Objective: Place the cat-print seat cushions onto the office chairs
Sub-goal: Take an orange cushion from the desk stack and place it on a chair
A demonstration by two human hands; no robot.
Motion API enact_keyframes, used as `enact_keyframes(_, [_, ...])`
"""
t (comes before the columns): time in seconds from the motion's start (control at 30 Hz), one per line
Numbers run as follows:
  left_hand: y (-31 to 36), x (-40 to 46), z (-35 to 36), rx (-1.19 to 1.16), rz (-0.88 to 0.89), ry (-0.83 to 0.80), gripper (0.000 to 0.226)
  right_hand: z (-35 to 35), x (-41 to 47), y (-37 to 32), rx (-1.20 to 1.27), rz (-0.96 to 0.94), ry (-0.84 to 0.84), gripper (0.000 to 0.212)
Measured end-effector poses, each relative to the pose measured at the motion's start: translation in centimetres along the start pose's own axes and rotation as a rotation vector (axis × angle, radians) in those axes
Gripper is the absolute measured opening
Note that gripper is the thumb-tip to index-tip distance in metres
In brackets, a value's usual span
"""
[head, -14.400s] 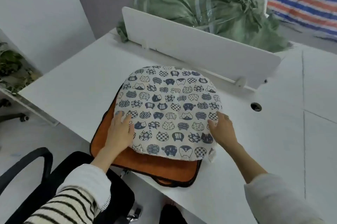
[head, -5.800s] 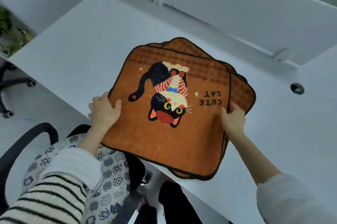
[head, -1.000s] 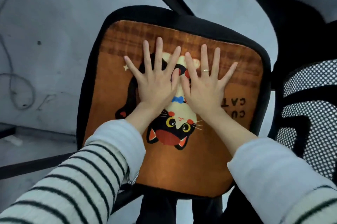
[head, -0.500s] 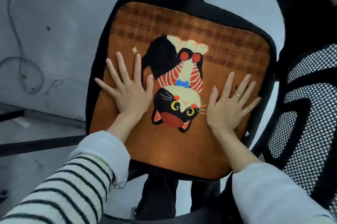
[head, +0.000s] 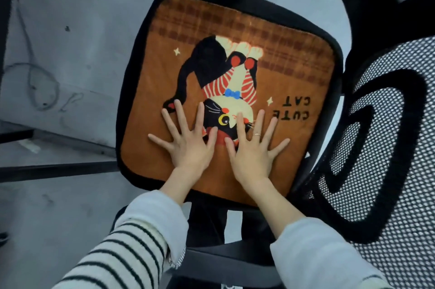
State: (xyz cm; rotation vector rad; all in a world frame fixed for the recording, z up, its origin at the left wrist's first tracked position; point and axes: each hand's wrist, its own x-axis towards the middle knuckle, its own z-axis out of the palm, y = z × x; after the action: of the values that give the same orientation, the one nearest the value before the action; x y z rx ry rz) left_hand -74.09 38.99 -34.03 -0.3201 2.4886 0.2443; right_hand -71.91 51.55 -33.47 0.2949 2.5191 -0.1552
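Orange plush square seat cushion with a black cat print (head: pixel 226 58) lies flat on the black seat of the office chair (head: pixel 138 37), its black border showing all round. Your left hand (head: pixel 188 147) and right hand (head: pixel 253 154) both press down on the cushion's near half, palms flat, fingers straight and spread, side by side and nearly touching over the cat's face. The chair's black mesh backrest (head: pixel 388 147) stands to your right.
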Motion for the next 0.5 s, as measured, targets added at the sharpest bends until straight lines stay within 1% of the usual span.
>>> enact_keyframes(0.1, [0.1,0.6,0.3,0.025,-0.012,-0.007,0.068,0.3,0.5,-0.1,-0.035,-0.005,0.009,0.066])
enact_keyframes(0.23, [-0.2,0.1,-0.6,-0.004,0.011,-0.064,0.07,-0.6,-0.3,0.5,-0.051,-0.035,-0.073,0.065])
enact_keyframes(0.37, [-2.1,-1.2,-2.1,-0.025,0.062,-0.178,0.079,-2.0,-2.4,2.5,0.002,-0.072,-0.183,0.064])
enact_keyframes(0.43, [-3.3,-2.3,-2.2,-0.013,0.056,-0.247,0.087,-2.2,-3.7,3.2,0.021,-0.044,-0.263,0.07])
enact_keyframes(0.5, [-4.3,-3.4,-1.8,0.02,0.062,-0.298,0.096,-1.9,-5.0,3.8,0.007,-0.032,-0.329,0.082])
